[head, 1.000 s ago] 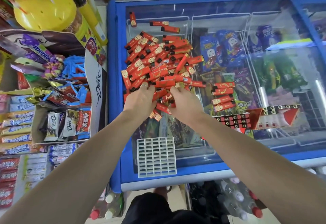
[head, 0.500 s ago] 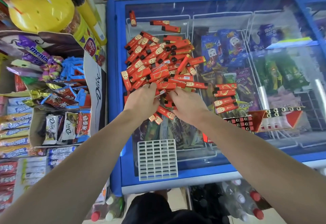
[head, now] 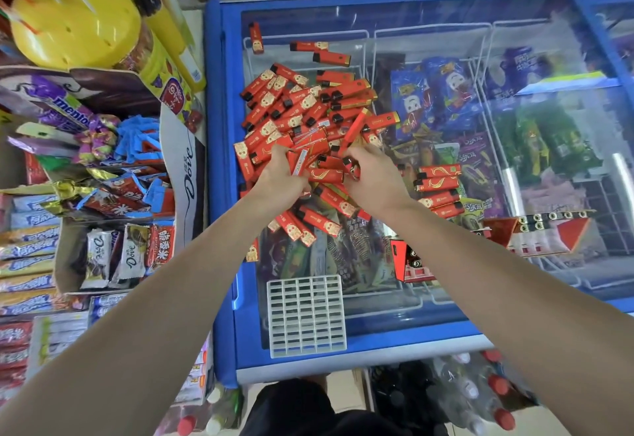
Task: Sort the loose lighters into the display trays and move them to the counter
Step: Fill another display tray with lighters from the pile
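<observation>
— Reaching out side by side, both bare forearms stretch over the glass lid of the blue freezer (head: 219, 195), and each grip digs into the near edge of the heap of red lighters (head: 308, 109).

— What is the left hand (head: 279, 180) doing?

— It lies knuckles up, fingers curled down around several lighters at the heap's edge; one pale-edged lighter stands tilted just beside its fingers.

— And the right hand (head: 372, 183)?

— Knuckles up too, its fingers bent round lighters just beyond them; one long red lighter slants up past its fingertips. The two hands are near each other with a few lighters lying between.

— Where is the rest of the load?

— Most of the heap lies beyond both grips. A small neat row (head: 439, 188) lies just right of the right hand. More loose ones lie under the wrists. The white grid tray (head: 305, 315) sits on the glass between the forearms, nearer the body, well apart from either grip. A red display box (head: 549, 233) lies right of the right forearm.
</observation>
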